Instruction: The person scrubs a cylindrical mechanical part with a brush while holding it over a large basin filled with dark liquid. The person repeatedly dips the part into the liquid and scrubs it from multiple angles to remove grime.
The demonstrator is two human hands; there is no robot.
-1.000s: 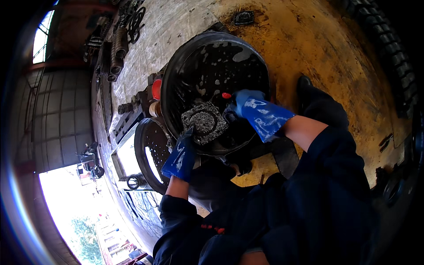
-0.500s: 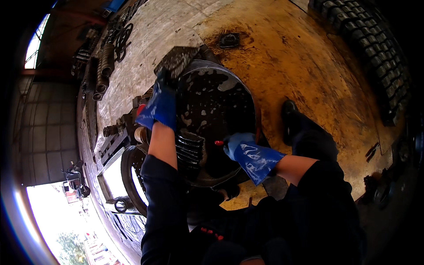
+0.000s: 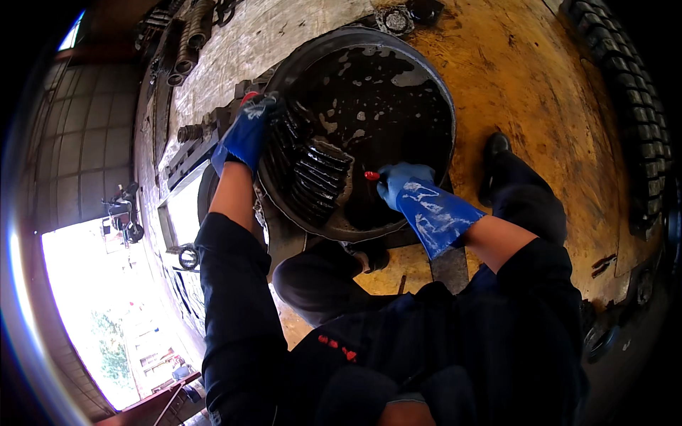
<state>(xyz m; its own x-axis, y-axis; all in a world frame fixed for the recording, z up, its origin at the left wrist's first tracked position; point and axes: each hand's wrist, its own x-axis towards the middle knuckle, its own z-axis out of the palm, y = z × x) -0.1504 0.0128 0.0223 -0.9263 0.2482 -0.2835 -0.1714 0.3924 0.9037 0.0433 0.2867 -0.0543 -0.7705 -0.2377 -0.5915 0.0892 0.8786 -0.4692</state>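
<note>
The left hand point(image 3: 249, 131), in a blue glove, is clamped on the basin point(image 3: 426, 78) rim at 9 o'clock. A finned part point(image 3: 316, 177) lies inside. The right hand point(image 3: 401, 186) is closed on a red-tipped tool point(image 3: 371, 175) at 6 o'clock.

Floor point(image 3: 540, 85) here is rough concrete, stained a deep yellow-orange across most of it, fading to pale grey further toward the top left. A big tyre tread point(image 3: 632, 92) curves along the floor's right edge, black and chunky. At the grey end of the floor there's a row of ribbed metal parts point(image 3: 190, 39) and other dark bits lying about. Left of the floor, a wall of large grey tiles point(image 3: 78, 156) rises, mostly in shadow. Below that wall a wide doorway point(image 3: 92, 305) blazes with daylight, trees point(image 3: 114, 341) visible outside. That opening looks like the main light source.
</note>
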